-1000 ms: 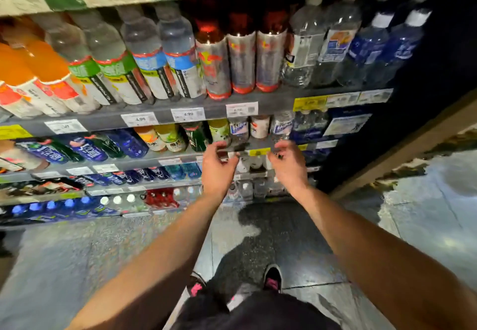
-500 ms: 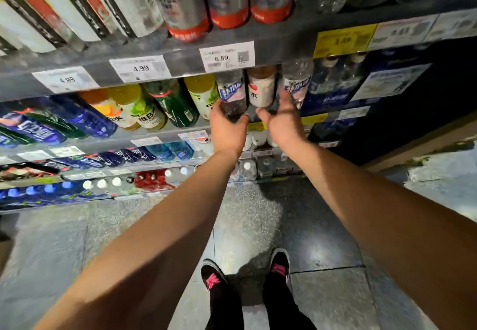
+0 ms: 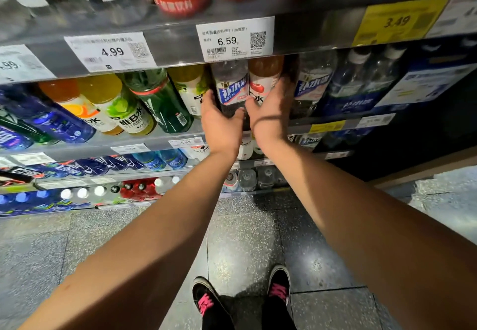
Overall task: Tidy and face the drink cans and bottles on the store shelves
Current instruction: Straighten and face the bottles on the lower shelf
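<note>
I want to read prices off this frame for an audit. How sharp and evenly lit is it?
Head view: the 6.59 tag and 4.99 tag read clearly; the yellow 3.49 tag and the frame edges are smeared; wide-angle bending curves the shelf edge; the right shelving falls into deep shadow; the floor shows soft glare.

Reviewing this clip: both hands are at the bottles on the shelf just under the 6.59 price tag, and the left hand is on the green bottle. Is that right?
Not quite. In the head view the left hand grips the clear bottle with the blue-and-white label, not the green bottle, which stands untouched further left. Both hands, including the right hand, are indeed under the 6.59 price tag.
</note>
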Tool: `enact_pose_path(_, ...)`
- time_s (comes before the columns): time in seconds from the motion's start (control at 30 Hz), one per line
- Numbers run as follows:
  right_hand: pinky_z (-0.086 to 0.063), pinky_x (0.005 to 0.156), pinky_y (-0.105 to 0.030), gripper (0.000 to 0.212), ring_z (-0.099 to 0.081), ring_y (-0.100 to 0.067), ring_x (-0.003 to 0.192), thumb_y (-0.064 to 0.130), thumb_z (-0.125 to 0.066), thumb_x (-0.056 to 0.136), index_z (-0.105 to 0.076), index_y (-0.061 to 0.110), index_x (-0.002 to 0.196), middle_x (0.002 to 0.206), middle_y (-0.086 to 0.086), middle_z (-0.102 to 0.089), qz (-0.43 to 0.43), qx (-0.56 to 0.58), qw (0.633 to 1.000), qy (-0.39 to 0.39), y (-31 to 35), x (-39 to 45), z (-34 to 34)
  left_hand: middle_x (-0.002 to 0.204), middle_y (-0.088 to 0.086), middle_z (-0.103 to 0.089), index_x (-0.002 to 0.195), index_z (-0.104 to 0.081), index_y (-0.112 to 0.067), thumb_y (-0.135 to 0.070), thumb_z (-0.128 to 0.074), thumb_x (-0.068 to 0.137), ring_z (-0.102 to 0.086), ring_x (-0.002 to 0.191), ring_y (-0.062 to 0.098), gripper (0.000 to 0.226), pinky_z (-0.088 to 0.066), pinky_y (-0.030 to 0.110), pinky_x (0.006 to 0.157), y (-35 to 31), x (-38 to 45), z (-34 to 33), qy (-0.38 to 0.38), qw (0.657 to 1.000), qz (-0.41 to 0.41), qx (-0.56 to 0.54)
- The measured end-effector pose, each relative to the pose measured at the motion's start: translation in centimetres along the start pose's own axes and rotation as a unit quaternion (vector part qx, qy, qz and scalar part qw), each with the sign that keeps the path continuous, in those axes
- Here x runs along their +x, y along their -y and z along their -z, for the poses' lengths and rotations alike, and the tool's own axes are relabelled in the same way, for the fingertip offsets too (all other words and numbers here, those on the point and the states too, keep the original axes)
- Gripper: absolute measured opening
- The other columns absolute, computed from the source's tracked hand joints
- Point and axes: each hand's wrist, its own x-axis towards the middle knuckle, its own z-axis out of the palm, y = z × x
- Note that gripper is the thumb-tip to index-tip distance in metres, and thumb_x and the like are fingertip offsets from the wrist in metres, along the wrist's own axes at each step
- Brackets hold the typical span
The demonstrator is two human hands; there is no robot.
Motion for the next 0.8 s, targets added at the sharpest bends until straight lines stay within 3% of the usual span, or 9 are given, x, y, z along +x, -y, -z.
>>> enact_pose_path(0.07, -0.03, 0.106, -0.027, 0.077, -0.046, -0.039, 0.131, 0.019, -0.077, 0.082, -0.036, -0.01, 0.141, 0.14, -0.029, -0.046, 0.008, 0.016, 1.0, -0.015, 0.0, 0.0, -0.4, 0.125, 0.004, -0.067, 0.133, -0.049, -0.008, -0.038, -0.073, 0.059, -0.066, 0.113, 0.016, 0.084, -0.053, 0.042, 0.101, 0.3, 0.4, 0.1, 0.016, 1.0, -0.008, -0.005)
enact_pose_path(0.17, -0.04, 0.079, -0.02, 0.075, -0.064, -0.035, 0.108, 0.024, -0.081, 0.079, -0.041, -0.004, 0.136, 0.122, -0.021, -0.064, 0.002, 0.018, 0.999, -0.028, 0.0, 0.5, -0.1, 0.116, 0.002, -0.071, 0.126, -0.053, -0.009, -0.028, -0.078, 0.061, -0.069, 0.106, 0.015, 0.072, -0.055, 0.042, 0.097, 0.4, 0.6, 0.4, 0.029, 0.999, -0.02, -0.007)
enact_pose_path(0.2, -0.042, 0.077, -0.02, 0.075, -0.066, -0.033, 0.104, 0.026, -0.082, 0.076, -0.043, 0.0, 0.134, 0.119, -0.017, -0.066, 0.002, 0.013, 0.999, -0.031, -0.1, 0.6, 0.2, 0.116, 0.001, -0.071, 0.127, -0.053, -0.011, -0.029, -0.08, 0.061, -0.069, 0.106, 0.014, 0.073, -0.055, 0.042, 0.097, 0.5, 0.7, 0.5, 0.029, 0.999, -0.02, -0.005)
enact_pose_path(0.3, -0.053, 0.082, -0.025, 0.07, -0.065, -0.022, 0.101, 0.022, -0.083, 0.075, -0.046, 0.006, 0.132, 0.121, -0.011, -0.066, 0.022, 0.016, 1.0, -0.01, -0.7, 0.1, 1.2, 0.117, -0.001, -0.07, 0.127, -0.054, -0.015, -0.045, -0.081, 0.059, -0.068, 0.107, 0.014, 0.08, -0.055, 0.04, 0.097, 0.5, 0.5, 0.3, 0.015, 0.999, -0.028, 0.0)
enact_pose_path(0.37, -0.048, 0.083, -0.015, 0.068, -0.061, -0.013, 0.1, 0.012, -0.083, 0.074, -0.049, 0.0, 0.132, 0.122, -0.015, -0.064, 0.026, 0.051, 0.998, -0.014, -1.2, -0.9, 2.2, 0.114, 0.0, -0.071, 0.124, -0.055, -0.014, -0.052, -0.084, 0.058, -0.068, 0.105, 0.015, 0.081, -0.055, 0.039, 0.096, 0.1, 0.3, 0.2, 0.002, 0.999, -0.034, 0.005)
enact_pose_path(0.47, -0.047, 0.086, -0.013, 0.077, -0.064, -0.017, 0.105, 0.033, -0.085, 0.067, -0.052, 0.002, 0.13, 0.119, -0.01, -0.067, 0.001, 0.072, 0.996, -0.054, -2.3, -1.8, 3.7, 0.112, 0.002, -0.069, 0.119, -0.055, -0.013, -0.031, -0.09, 0.065, -0.067, 0.103, 0.016, 0.067, -0.054, 0.038, 0.096, -0.2, 0.0, -0.2, -0.006, 0.999, -0.04, 0.015)
enact_pose_path(0.53, -0.052, 0.088, -0.015, 0.08, -0.067, -0.013, 0.102, 0.044, -0.082, 0.064, -0.054, 0.004, 0.128, 0.115, -0.007, -0.07, -0.034, 0.122, 0.99, -0.06, -3.0, -2.3, 4.7, 0.113, 0.004, -0.066, 0.117, -0.053, -0.014, -0.03, -0.09, 0.064, -0.065, 0.105, 0.019, 0.067, -0.053, 0.04, 0.096, -0.4, 0.0, -0.7, -0.022, 0.998, -0.045, 0.025)
enact_pose_path(0.63, -0.056, 0.09, -0.029, 0.073, -0.069, -0.01, 0.102, 0.028, -0.088, 0.066, -0.054, 0.001, 0.125, 0.112, -0.008, -0.07, -0.065, 0.196, 0.977, -0.06, -4.1, -3.3, 7.0, 0.112, 0.003, -0.064, 0.112, -0.049, -0.014, -0.035, -0.09, 0.063, -0.064, 0.101, 0.021, 0.067, -0.054, 0.041, 0.093, -0.9, 0.0, -1.6, -0.06, 0.997, -0.032, 0.039)
enact_pose_path(0.8, -0.051, 0.088, -0.015, 0.066, -0.069, -0.006, 0.099, 0.02, -0.088, 0.066, -0.056, -0.002, 0.12, 0.109, -0.008, -0.07, -0.081, 0.228, 0.965, -0.103, -5.0, -4.2, 10.2, 0.102, 0.001, -0.064, 0.101, -0.048, -0.017, -0.028, -0.086, 0.062, -0.064, 0.089, 0.018, 0.056, -0.055, 0.039, 0.085, -1.4, -0.6, -2.5, -0.078, 0.995, -0.032, 0.055)
